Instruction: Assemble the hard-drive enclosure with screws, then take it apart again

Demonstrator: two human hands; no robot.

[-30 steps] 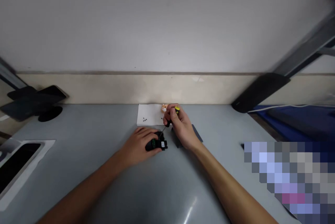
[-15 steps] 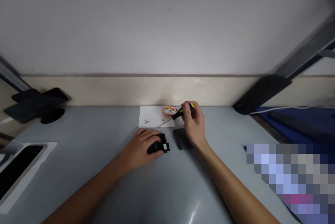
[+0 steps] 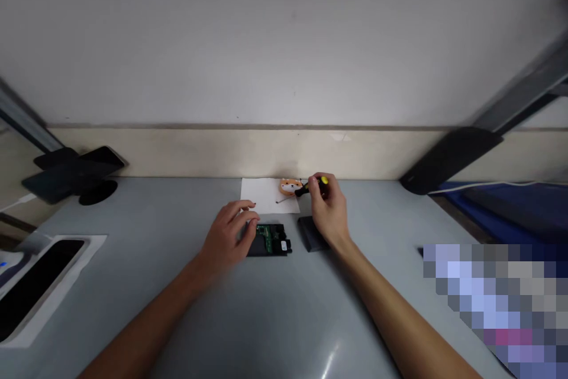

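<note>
My right hand [image 3: 331, 210] is closed around a black and yellow screwdriver [image 3: 303, 191], its thin shaft slanting down left over a white sheet [image 3: 261, 191]. Its tip is beside a small dark speck, perhaps a screw, on the sheet. My left hand [image 3: 228, 234] is open, fingers bent and thumb apart, over the left end of a black device [image 3: 268, 241] with a green circuit board showing. The fingertips reach the sheet's front edge and cover part of it. A dark flat cover [image 3: 310, 233] lies partly beneath my right hand.
An orange animal-face case [image 3: 290, 187] lies at the back of the sheet. A phone on a stand [image 3: 80, 172] is at the back left, and a black-screened device [image 3: 39, 284] lies front left. A dark upright object [image 3: 448, 160] stands at the back right.
My left hand has let go of the black device and moved left and up, uncovering the circuit board. The screwdriver tip has moved up and right to the dark speck.
</note>
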